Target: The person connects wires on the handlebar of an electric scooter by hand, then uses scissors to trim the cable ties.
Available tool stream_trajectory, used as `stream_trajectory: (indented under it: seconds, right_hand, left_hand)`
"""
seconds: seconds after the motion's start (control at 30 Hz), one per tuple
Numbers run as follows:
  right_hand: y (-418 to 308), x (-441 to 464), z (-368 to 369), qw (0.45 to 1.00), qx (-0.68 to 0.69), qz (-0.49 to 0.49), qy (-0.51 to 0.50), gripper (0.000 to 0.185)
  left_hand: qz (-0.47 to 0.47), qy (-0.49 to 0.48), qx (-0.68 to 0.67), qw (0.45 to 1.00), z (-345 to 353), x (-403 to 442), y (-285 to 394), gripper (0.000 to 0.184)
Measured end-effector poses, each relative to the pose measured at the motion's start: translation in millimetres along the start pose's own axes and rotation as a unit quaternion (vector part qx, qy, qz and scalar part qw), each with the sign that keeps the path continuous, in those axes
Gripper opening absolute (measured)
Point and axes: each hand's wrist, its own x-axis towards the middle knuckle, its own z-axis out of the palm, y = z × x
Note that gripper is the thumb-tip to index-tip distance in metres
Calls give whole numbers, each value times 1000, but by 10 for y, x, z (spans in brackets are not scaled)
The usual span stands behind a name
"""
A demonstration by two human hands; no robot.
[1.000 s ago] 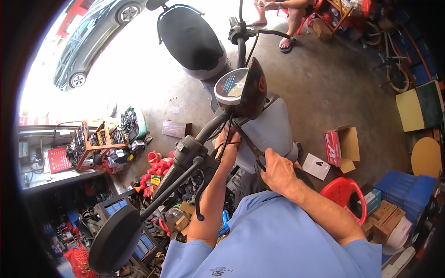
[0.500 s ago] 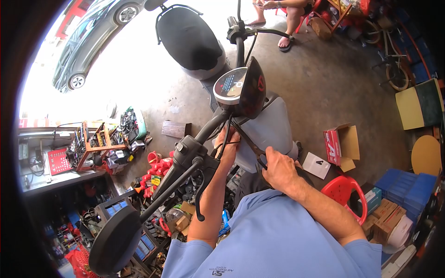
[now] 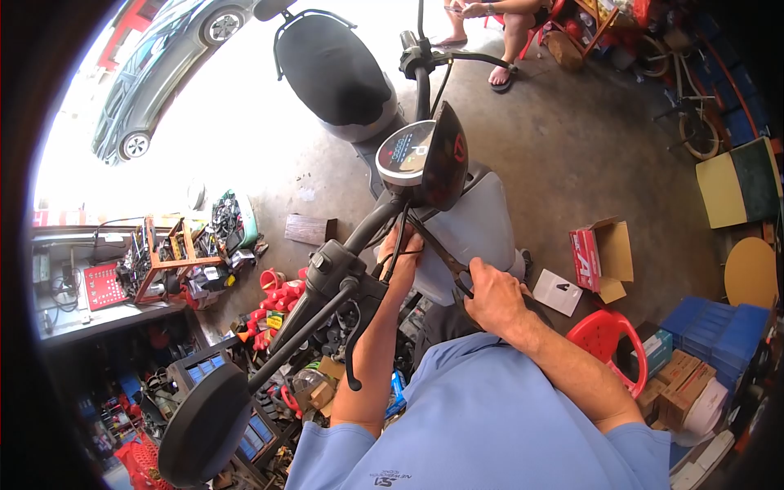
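Note:
In the head view, a scooter's handlebar (image 3: 377, 224) with its round lit display (image 3: 406, 152) stands in front of me. My right hand (image 3: 496, 300) is closed around the dark handles of a long, pliers-like tool (image 3: 441, 251). The tool slants up and left, its tip under the display, beside the cables. My left hand (image 3: 406, 247) reaches up behind the black cables (image 3: 398, 245), its fingers curled near the tool's tip. Cables partly cover those fingers, and what they grip is hidden. Beneath the hands lies the scooter's pale front panel (image 3: 478, 224).
The brake lever (image 3: 353, 347) and a mirror (image 3: 204, 425) jut out near my left arm. A red chair (image 3: 608, 343) and an open carton (image 3: 612, 257) stand to the right. Parts and red items (image 3: 282, 298) clutter the floor at left. A person (image 3: 518, 33) sits at the back.
Very little differs. My right hand and the tool's handles have shifted very slightly; my left hand stays behind the cables.

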Motion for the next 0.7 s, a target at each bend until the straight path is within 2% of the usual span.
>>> stream_trajectory:
  seconds: [0.33, 0.7]
  right_hand:
    - [14, 1, -38, 1000, -4, -4, 9, 38]
    - [-91, 7, -245, 998, -30, -4, -48, 32]
  left_hand:
    - [-3, -5, 7, 1000, -9, 4, 24, 20]
    - [-18, -38, 23, 999, -44, 16, 83, 18]
